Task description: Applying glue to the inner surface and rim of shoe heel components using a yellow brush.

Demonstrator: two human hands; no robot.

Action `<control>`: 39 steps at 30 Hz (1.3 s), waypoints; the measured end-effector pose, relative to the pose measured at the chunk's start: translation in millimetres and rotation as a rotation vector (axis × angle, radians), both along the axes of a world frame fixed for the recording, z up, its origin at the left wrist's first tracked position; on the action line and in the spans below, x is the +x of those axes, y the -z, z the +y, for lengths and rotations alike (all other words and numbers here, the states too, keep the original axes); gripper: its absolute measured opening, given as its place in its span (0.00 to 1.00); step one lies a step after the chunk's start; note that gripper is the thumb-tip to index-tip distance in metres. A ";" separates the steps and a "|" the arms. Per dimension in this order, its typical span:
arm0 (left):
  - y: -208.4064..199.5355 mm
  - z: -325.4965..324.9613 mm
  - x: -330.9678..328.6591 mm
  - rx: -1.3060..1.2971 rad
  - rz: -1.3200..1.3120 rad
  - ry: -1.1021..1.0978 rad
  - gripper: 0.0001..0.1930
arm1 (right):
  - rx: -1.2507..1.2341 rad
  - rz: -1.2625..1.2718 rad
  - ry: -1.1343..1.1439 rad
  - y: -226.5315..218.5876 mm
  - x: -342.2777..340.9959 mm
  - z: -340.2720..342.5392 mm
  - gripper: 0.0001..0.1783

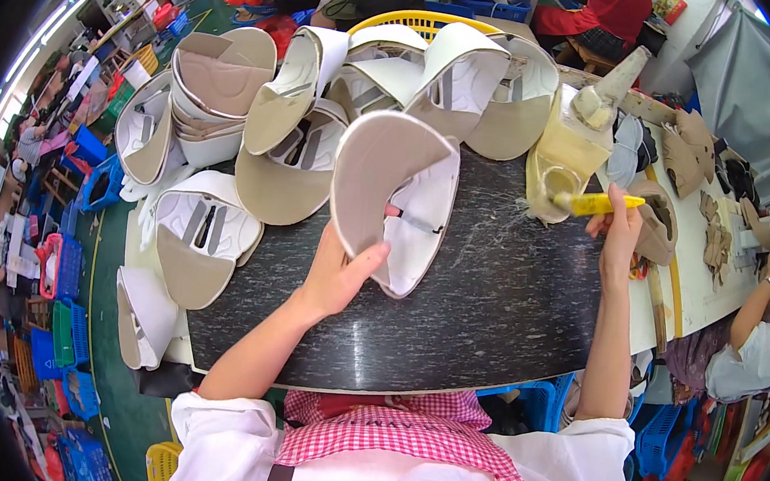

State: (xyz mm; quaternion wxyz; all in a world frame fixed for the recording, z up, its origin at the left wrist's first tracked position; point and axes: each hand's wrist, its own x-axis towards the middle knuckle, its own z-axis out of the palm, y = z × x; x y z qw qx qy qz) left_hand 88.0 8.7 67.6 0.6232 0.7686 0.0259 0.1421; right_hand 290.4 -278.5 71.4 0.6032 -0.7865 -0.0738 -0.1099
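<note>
My left hand [341, 273] grips a curved beige-and-white piece [365, 170] shaped like a visor cap, its thumb on the lower edge. The hollow white inside, with a grey strip, faces right. At the right, my right hand [621, 229] is closed on a yellow-handled brush [597, 204]. The brush points left over the round opening of a crusted, yellowish plastic container [554, 141]; its tip is hard to make out. Several similar pieces stand around the held one, among them one at the left [195, 265] and one behind [284, 186].
Beneath my hands lies a dark speckled tabletop [479, 313]. A nested stack of visor-shaped pieces [221, 70] stands at the back left, before a yellow basket [423, 19]. On the right are beige cut pieces [689, 143] and a co-worker [755, 355] at a machine.
</note>
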 end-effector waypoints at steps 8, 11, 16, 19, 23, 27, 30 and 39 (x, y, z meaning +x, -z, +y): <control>-17.5 4.4 25.0 0.207 -0.032 -0.037 0.22 | -0.090 -0.181 -0.668 27.4 -54.5 119.1 0.07; -3.2 6.5 5.9 0.217 -0.052 -0.015 0.31 | -0.104 -0.057 -0.832 45.9 -75.0 106.9 0.07; -2.3 -1.6 -10.9 0.209 0.034 -0.039 0.33 | -0.010 -0.212 -0.665 39.8 -75.1 138.4 0.06; -11.0 -5.1 -12.2 0.202 0.040 -0.065 0.30 | -0.077 -0.006 -0.869 46.0 -80.6 122.5 0.06; -23.0 -2.0 2.0 -0.121 -0.006 0.024 0.25 | -0.026 0.105 -0.925 31.8 -75.4 101.7 0.07; -30.7 -3.8 25.1 -0.148 0.018 0.092 0.25 | -0.073 0.100 -0.838 34.4 -80.4 114.5 0.06; -37.7 -9.4 28.2 0.002 -0.088 0.068 0.26 | -0.200 -0.040 -0.735 18.9 -77.8 74.5 0.06; 36.9 -13.9 -6.7 0.239 -0.306 0.134 0.33 | -0.360 -0.318 -0.174 6.6 2.5 10.9 0.13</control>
